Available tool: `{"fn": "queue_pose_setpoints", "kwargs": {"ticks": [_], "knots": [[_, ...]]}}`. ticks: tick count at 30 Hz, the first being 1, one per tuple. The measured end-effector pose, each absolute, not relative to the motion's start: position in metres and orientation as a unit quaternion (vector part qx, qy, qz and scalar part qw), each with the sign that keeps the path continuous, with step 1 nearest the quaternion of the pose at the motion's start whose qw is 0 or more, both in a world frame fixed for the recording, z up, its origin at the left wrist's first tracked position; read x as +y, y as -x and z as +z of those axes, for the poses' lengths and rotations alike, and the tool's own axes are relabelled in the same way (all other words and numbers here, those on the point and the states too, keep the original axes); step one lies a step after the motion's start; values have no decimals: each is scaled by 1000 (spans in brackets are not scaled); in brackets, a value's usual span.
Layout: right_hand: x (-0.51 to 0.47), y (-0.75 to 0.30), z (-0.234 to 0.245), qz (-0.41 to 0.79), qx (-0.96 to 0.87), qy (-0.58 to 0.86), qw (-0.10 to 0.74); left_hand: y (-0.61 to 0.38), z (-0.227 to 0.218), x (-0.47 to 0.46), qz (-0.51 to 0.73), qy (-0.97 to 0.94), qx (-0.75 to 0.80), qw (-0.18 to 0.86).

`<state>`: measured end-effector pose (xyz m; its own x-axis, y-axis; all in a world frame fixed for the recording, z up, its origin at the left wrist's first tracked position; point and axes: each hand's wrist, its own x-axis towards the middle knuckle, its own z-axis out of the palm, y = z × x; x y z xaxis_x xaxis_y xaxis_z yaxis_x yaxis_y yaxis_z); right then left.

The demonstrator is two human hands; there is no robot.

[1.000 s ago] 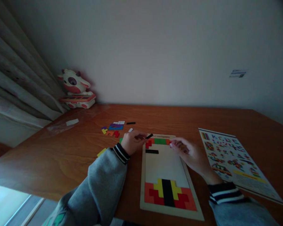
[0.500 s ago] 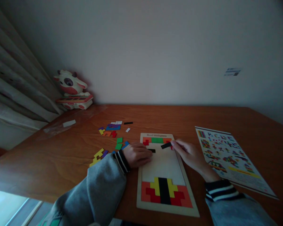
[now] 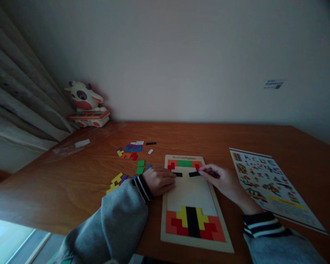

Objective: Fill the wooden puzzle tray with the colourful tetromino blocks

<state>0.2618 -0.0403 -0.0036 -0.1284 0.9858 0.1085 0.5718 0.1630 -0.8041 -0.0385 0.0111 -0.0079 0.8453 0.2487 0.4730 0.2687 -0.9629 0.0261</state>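
Tabletop (image 3: 214, 143): black strip (image 3: 194, 174) in right grip (image 3: 220, 179)

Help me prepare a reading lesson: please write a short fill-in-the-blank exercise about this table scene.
1. The right hand touches a ____ strip.
2. On the board, the piece midway along the top row is ____.
3. From the wearer's view, the printed sheet lies to the ____ of the board.
4. The cuffs are black with ____ stripes.

Missing words: black; green; right; white.
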Motion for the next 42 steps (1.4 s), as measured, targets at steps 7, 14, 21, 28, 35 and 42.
{"fn": "queue_pose_setpoints", "kwargs": {"ticks": [7, 14, 21, 28, 35, 42], "knots": [[-39, -269, -14, 195, -762, 546, 288, 37, -6, 10, -242, 960, -141, 11], [-43, -260, -10, 184, -769, 551, 267, 38, -9, 11, -236, 960, -151, 0], [-40, -265, -16, 164, -788, 518, 290, 39, -8, 11, -236, 960, -150, -1], [-38, -269, -18, 188, -772, 531, 296, 38, -7, 10, -241, 958, -153, 1], [-38, -268, -19, 180, -769, 542, 288, 37, -12, 12, -264, 953, -150, 24], [-41, -264, -13, 189, -753, 558, 294, 39, 4, 10, -287, 926, -240, 47]]}}
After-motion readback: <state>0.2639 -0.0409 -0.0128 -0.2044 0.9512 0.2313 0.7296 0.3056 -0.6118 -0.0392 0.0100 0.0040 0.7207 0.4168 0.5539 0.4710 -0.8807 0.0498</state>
